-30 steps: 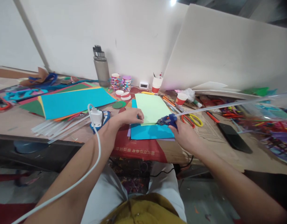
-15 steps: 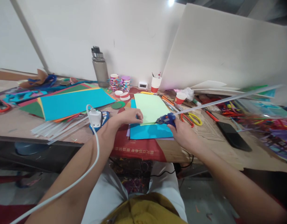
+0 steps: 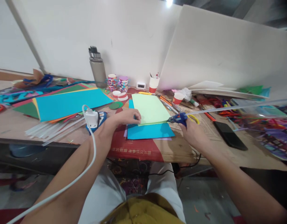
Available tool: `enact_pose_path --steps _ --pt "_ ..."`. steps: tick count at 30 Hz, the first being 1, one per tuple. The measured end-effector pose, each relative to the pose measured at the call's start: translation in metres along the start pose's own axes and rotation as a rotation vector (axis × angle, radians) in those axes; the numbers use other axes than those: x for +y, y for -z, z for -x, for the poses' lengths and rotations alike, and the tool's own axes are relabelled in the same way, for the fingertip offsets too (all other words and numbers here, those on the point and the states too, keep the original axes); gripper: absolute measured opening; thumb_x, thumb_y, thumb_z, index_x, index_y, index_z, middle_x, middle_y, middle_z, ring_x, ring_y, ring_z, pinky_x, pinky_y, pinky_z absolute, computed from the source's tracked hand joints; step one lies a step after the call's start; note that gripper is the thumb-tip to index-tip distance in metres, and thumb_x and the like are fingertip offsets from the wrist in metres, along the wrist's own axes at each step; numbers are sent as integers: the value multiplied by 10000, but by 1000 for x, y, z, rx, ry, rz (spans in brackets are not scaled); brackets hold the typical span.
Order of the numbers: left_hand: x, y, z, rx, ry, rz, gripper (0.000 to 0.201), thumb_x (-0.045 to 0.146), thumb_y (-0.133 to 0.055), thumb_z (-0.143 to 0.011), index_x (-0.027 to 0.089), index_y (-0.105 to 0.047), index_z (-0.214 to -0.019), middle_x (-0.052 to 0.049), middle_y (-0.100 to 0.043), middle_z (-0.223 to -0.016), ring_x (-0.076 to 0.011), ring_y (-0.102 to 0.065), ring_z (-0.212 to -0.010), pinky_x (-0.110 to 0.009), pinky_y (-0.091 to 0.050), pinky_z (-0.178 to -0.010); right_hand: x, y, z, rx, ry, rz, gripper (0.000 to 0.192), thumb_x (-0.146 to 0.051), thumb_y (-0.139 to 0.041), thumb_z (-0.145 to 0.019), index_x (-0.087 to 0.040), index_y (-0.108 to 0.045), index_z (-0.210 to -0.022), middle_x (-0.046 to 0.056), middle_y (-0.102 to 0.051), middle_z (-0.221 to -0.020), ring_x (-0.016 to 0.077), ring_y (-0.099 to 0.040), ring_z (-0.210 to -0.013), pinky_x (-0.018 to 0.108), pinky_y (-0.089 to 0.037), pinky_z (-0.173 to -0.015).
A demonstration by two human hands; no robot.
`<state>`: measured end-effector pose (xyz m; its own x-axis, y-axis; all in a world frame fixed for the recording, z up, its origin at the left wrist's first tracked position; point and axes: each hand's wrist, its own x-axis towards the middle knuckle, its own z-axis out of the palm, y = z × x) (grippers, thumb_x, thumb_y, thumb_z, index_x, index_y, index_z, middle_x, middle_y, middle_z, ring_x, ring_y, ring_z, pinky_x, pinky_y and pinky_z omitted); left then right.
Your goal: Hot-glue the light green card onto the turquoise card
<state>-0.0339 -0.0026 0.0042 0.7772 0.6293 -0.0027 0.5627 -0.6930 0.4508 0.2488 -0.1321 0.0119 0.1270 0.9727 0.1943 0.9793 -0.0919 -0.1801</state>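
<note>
My right hand (image 3: 192, 130) grips a blue hot glue gun (image 3: 178, 119) with a long translucent glue stick (image 3: 218, 109) sticking out of its back. The nozzle is at the near right corner of a light green paper sheet (image 3: 150, 109). Bent fingers of my left hand (image 3: 128, 117) close on the near left edge of that sheet; the fingertips are partly hidden. Under the green sheet lies blue paper (image 3: 148, 132), with a strip of lilac paper showing below.
At left are stacked coloured papers (image 3: 71, 104), loose glue sticks (image 3: 52, 129) and a white plug in a power strip (image 3: 102, 117). Behind stand a bottle (image 3: 98, 70) and paper cups (image 3: 154, 84). Scissors (image 3: 194, 118) and a phone (image 3: 230, 135) lie to the right.
My right hand has moved the glue gun rightward along the green sheet's near edge to its corner. My left hand stays at the left edge of the sheet.
</note>
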Motion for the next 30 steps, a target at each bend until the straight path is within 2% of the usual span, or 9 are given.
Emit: enact_pose_path --steps 6,13,21,26,30 --pt "-2 -2 -1 1 -27 2 234 355 -579 -762 161 -704 -799 -47 -656 -1008 -141 -604 -882 -200 -421 -783 9 0 -3 -14 -76 21 339 -317 -397 -927 -93 -532 -1142 197 -649 -998 301 -638 -888 367 -445 -724" --pt "-3 -1 -2 -10 -20 4 239 362 -576 -758 161 -700 -799 -44 -655 -1013 -147 -603 -891 -203 -427 -784 4 -1 1 -10 10 -12 336 -304 -385 -930 -104 -521 -1164 185 -644 -1063 291 -623 -943 357 -447 -764" --pt "-4 -3 -3 -5 -30 -17 235 362 -572 -762 171 -703 -802 -35 -658 -1009 -145 -605 -888 -207 -421 -778 27 4 0 -6 -87 83 326 -329 -390 -930 -86 -549 -1076 185 -664 -906 288 -647 -805 349 -440 -682" --pt "-3 -2 -2 5 -31 -9 237 369 -572 -762 175 -702 -801 -32 -660 -1005 -138 -604 -883 -204 -418 -785 30 3 -1 11 -82 82 315 -320 -406 -923 -83 -551 -1071 183 -661 -901 291 -643 -840 360 -442 -720" --pt "-3 -3 -2 4 -26 -16 234 366 -575 -758 173 -702 -795 -32 -660 -1000 -138 -605 -876 -205 -418 -775 28 3 -4 8 -77 61 327 -325 -399 -929 -93 -553 -1101 187 -658 -971 283 -637 -893 355 -444 -741"
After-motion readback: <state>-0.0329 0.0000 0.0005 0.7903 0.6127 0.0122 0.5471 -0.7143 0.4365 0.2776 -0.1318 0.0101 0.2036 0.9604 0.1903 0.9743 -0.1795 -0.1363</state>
